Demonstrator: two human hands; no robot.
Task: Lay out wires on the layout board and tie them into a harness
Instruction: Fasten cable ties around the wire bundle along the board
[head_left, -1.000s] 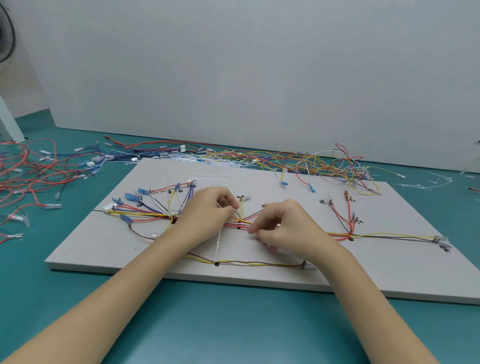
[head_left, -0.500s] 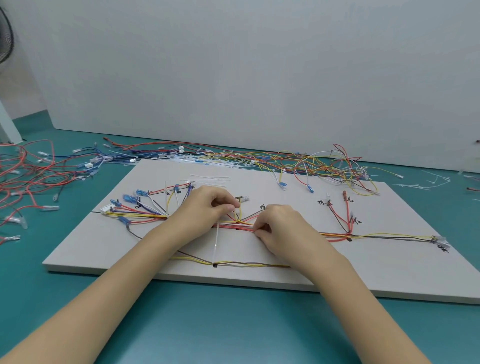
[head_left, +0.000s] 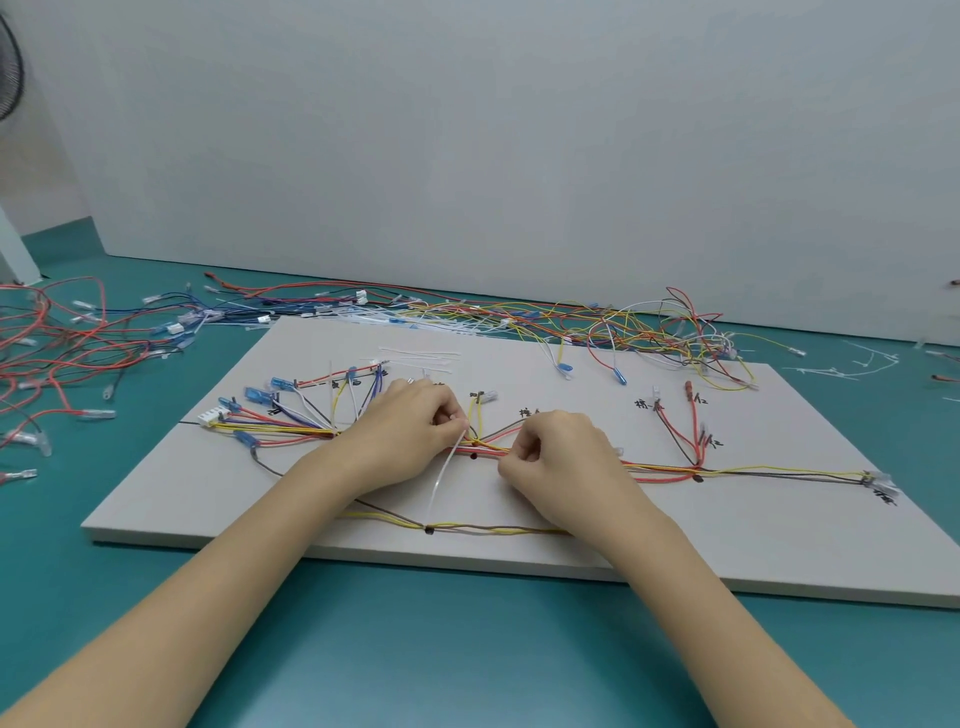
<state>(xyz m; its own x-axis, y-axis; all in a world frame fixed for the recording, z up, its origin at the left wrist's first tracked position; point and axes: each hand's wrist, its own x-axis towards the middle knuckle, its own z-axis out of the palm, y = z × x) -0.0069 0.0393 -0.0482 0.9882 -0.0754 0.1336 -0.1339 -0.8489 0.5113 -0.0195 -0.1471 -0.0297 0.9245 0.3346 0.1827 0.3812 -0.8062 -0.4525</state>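
A white layout board (head_left: 753, 530) lies on the teal table with a wire harness (head_left: 737, 470) of red, yellow, blue and brown wires spread across it. My left hand (head_left: 402, 436) pinches a white cable tie (head_left: 442, 478) at the central red and yellow bundle; the tie's tail slants down toward me. My right hand (head_left: 556, 462) sits just to the right, fingers curled and pinching the same bundle. Blue terminals and a white connector (head_left: 213, 417) fan out at the board's left. Brown and yellow wires (head_left: 467, 527) run along the front.
Loose wires are piled behind the board (head_left: 571, 317) and at the left on the table (head_left: 62, 348). Spare white cable ties (head_left: 421, 356) lie on the board's far side, cut tie ends (head_left: 841, 366) at the right. A grey wall stands behind.
Both hands have stayed on the central bundle. My right hand has shifted slightly left, closer to my left hand. The tie's tail has tilted a little.
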